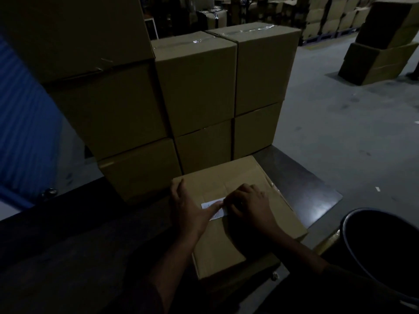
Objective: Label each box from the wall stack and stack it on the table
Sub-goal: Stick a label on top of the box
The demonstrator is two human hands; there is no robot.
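A box (238, 214) lies on the table (313, 189), stacked boxes (197, 87) behind, a bucket (383, 250) right.

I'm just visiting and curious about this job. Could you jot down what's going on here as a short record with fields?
Place: dim warehouse
Work surface: dark table
Box being labelled: cardboard box lying flat on the table
Label: white label on the box top
Left hand: thumb on the label, fingers over the box's left edge
Right hand: fingers curled at the label's right end
Behind: stacked boxes
Lower right: dark bucket
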